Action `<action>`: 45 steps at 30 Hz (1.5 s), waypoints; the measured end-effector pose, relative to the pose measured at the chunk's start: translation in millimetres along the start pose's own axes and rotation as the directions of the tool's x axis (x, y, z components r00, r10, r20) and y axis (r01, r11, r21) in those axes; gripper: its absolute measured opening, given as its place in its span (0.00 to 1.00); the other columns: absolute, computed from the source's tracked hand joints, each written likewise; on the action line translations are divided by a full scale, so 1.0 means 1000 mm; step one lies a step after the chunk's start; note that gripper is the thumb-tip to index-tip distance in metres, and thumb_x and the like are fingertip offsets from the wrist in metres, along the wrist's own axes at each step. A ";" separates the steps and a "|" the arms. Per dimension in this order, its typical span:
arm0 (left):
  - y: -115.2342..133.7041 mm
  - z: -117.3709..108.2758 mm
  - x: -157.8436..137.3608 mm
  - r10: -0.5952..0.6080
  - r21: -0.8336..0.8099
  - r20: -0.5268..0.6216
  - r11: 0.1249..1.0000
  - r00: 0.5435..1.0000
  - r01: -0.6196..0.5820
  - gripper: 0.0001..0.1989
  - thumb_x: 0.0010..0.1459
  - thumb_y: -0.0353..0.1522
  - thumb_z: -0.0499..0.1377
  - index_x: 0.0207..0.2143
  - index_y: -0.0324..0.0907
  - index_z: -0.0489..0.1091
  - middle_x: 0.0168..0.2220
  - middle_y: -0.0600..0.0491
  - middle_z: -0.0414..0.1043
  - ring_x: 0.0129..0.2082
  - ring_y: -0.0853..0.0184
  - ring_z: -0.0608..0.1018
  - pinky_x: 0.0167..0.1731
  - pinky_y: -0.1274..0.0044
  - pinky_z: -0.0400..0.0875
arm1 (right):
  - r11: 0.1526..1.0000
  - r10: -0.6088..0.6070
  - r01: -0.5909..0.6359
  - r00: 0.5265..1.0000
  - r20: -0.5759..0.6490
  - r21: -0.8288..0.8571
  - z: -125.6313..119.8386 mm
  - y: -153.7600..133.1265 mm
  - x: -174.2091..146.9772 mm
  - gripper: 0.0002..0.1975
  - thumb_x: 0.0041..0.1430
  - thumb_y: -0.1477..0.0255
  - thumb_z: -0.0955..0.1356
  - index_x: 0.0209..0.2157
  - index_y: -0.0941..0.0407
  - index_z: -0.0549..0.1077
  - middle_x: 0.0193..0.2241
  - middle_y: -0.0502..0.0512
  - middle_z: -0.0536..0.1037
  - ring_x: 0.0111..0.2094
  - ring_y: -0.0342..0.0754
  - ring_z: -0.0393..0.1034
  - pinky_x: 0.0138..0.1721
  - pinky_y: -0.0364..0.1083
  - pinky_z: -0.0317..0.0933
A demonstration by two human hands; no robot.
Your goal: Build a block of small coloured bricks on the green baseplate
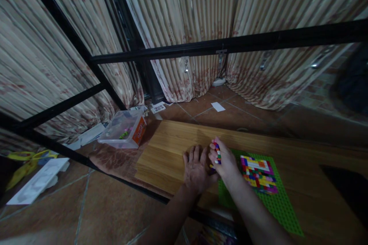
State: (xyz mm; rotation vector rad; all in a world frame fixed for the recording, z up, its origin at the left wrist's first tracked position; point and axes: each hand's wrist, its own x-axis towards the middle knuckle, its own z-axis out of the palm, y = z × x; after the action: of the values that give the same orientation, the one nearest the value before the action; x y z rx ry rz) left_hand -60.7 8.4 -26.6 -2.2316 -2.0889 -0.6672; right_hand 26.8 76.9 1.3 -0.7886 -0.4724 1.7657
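Observation:
My left hand [197, 169] rests palm down on the wooden board [161, 153], its fingers spread apart. Just to its right, my right hand [227, 162] is closed around a short stack of multicoloured toy bricks [217, 152]; red, blue and white pieces show between the fingers. A small yellow piece [212, 167] peeks out between the two hands, and I cannot tell whether either one touches it. Partly under my right forearm lies a green studded baseplate [289, 210]. Rows of colourful bricks [260, 178] form a block on it.
A clear plastic box [117, 132] with an orange label and a few bricks stands left of the board. Black metal bars [178, 50] cross in front of striped curtains [178, 15]. White paper [217, 106] lies on the tiled floor; a white tray-like piece [37, 183] is at far left.

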 end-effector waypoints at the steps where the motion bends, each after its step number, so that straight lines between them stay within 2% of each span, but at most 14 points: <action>1: 0.001 0.001 0.002 0.001 -0.004 0.006 1.000 1.000 -0.001 0.40 0.46 0.48 0.59 0.60 0.43 0.56 0.59 0.40 0.58 0.59 0.46 0.56 0.55 0.51 0.48 | 0.996 0.039 -0.042 0.999 0.034 0.078 0.000 -0.004 -0.001 0.15 0.47 0.62 0.72 0.27 0.58 0.67 0.16 0.41 0.65 0.10 0.31 0.48 0.08 0.33 0.44; 9: -0.001 0.006 0.009 -0.022 -0.025 -0.033 0.999 0.999 0.021 0.18 0.58 0.36 0.52 0.51 0.49 0.67 0.55 0.46 0.63 0.56 0.53 0.62 0.54 0.54 0.53 | 0.910 0.184 -0.244 0.962 0.202 0.336 -0.006 -0.024 -0.015 0.08 0.57 0.71 0.65 0.27 0.57 0.63 0.17 0.39 0.60 0.10 0.31 0.50 0.10 0.31 0.46; 16: -0.009 0.008 0.008 -0.081 -0.146 -0.120 0.987 0.989 0.063 0.14 0.59 0.31 0.50 0.43 0.47 0.73 0.49 0.48 0.70 0.50 0.59 0.69 0.51 0.65 0.62 | 0.877 0.156 -0.262 0.948 0.277 0.403 -0.015 -0.020 -0.028 0.05 0.57 0.76 0.62 0.27 0.56 0.63 0.21 0.42 0.62 0.15 0.32 0.56 0.14 0.31 0.53; 23: -0.010 0.005 0.009 -0.152 -0.208 -0.155 0.971 0.976 0.119 0.11 0.59 0.37 0.53 0.36 0.46 0.75 0.47 0.49 0.73 0.49 0.60 0.70 0.50 0.64 0.63 | 0.861 0.187 -0.277 0.952 0.241 0.427 -0.019 -0.019 -0.040 0.03 0.54 0.77 0.63 0.27 0.57 0.65 0.26 0.48 0.68 0.24 0.35 0.66 0.24 0.33 0.63; 26: -0.010 0.000 0.010 -0.169 -0.225 -0.191 0.966 0.967 0.124 0.13 0.60 0.38 0.52 0.39 0.45 0.75 0.46 0.47 0.73 0.47 0.59 0.71 0.50 0.63 0.63 | 0.821 0.222 -0.281 0.959 0.177 0.497 -0.018 -0.023 -0.048 0.03 0.54 0.78 0.63 0.29 0.57 0.67 0.28 0.49 0.71 0.27 0.36 0.68 0.28 0.34 0.65; 30: -0.002 -0.011 0.005 -0.245 -0.451 -0.273 0.887 0.930 0.101 0.17 0.62 0.37 0.47 0.43 0.42 0.73 0.47 0.45 0.72 0.50 0.60 0.70 0.53 0.64 0.61 | 0.820 0.209 -0.234 0.972 0.108 0.523 -0.014 -0.028 -0.057 0.03 0.55 0.76 0.64 0.31 0.58 0.69 0.28 0.50 0.72 0.26 0.37 0.68 0.29 0.36 0.66; 32: 0.009 -0.017 0.000 -0.381 -0.674 -0.209 0.723 0.900 0.150 0.19 0.63 0.40 0.46 0.45 0.41 0.72 0.48 0.45 0.72 0.52 0.61 0.70 0.53 0.65 0.61 | 0.840 0.178 -0.195 0.981 0.082 0.507 -0.011 -0.029 -0.061 0.02 0.56 0.75 0.64 0.30 0.58 0.69 0.26 0.49 0.71 0.24 0.36 0.67 0.27 0.35 0.65; 33: 0.016 -0.020 -0.003 -0.458 -0.789 -0.121 0.583 0.881 0.195 0.20 0.63 0.42 0.46 0.46 0.41 0.71 0.48 0.45 0.72 0.52 0.61 0.70 0.53 0.66 0.62 | 0.857 0.155 -0.169 0.986 0.069 0.488 -0.009 -0.028 -0.063 0.02 0.55 0.75 0.65 0.30 0.58 0.69 0.25 0.48 0.71 0.23 0.35 0.66 0.25 0.35 0.63; 35: 0.034 -0.026 -0.009 -0.554 -0.945 0.115 0.194 0.825 0.262 0.24 0.62 0.45 0.44 0.46 0.39 0.71 0.48 0.44 0.72 0.50 0.60 0.72 0.52 0.66 0.64 | 0.908 0.083 -0.086 0.996 0.025 0.410 -0.003 -0.024 -0.068 0.03 0.55 0.72 0.67 0.30 0.57 0.69 0.24 0.46 0.70 0.21 0.35 0.64 0.23 0.34 0.61; 37: 0.052 -0.032 -0.015 -0.464 -0.950 0.313 -0.159 0.828 0.270 0.28 0.62 0.47 0.41 0.45 0.38 0.71 0.47 0.43 0.73 0.49 0.59 0.74 0.50 0.66 0.67 | 0.964 -0.047 0.060 0.997 -0.054 0.259 0.002 -0.019 -0.076 0.06 0.53 0.68 0.68 0.29 0.57 0.69 0.23 0.45 0.70 0.21 0.36 0.63 0.23 0.35 0.60; 38: 0.060 -0.035 -0.017 -0.394 -0.920 0.373 -0.278 0.840 0.278 0.28 0.61 0.48 0.41 0.44 0.38 0.72 0.46 0.43 0.74 0.49 0.59 0.74 0.50 0.66 0.67 | 0.979 -0.135 0.147 0.987 -0.093 0.142 0.004 -0.016 -0.081 0.08 0.53 0.66 0.69 0.29 0.56 0.70 0.22 0.45 0.71 0.21 0.36 0.64 0.23 0.36 0.60; 40: 0.072 -0.040 -0.022 -0.326 -0.839 0.469 -0.456 0.820 0.299 0.25 0.62 0.45 0.43 0.39 0.39 0.73 0.41 0.46 0.76 0.47 0.59 0.75 0.50 0.66 0.68 | 0.947 -0.304 0.286 0.946 -0.116 -0.149 0.006 -0.010 -0.092 0.10 0.52 0.64 0.70 0.28 0.56 0.71 0.23 0.46 0.72 0.24 0.39 0.65 0.26 0.38 0.61; 42: 0.080 -0.043 -0.025 -0.290 -0.727 0.579 -0.607 0.762 0.322 0.20 0.62 0.41 0.46 0.34 0.40 0.73 0.37 0.48 0.77 0.46 0.61 0.76 0.50 0.68 0.68 | 0.841 -0.420 0.362 0.906 -0.063 -0.401 0.005 -0.007 -0.104 0.11 0.52 0.62 0.69 0.28 0.56 0.72 0.24 0.48 0.73 0.27 0.41 0.67 0.29 0.40 0.61; 45: 0.088 -0.046 -0.028 -0.176 -0.529 0.690 -0.784 0.702 0.323 0.15 0.60 0.34 0.50 0.31 0.37 0.74 0.34 0.48 0.77 0.45 0.64 0.76 0.49 0.73 0.68 | 0.722 -0.501 0.438 0.865 0.033 -0.536 0.000 -0.009 -0.117 0.09 0.51 0.63 0.70 0.29 0.56 0.74 0.30 0.51 0.75 0.33 0.44 0.69 0.34 0.43 0.62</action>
State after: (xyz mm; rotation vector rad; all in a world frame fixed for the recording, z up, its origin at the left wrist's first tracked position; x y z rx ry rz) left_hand 9.0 -41.3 30.2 -0.0200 0.6774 1.3634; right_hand 55.1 -30.0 39.4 -1.0350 -1.0169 1.1015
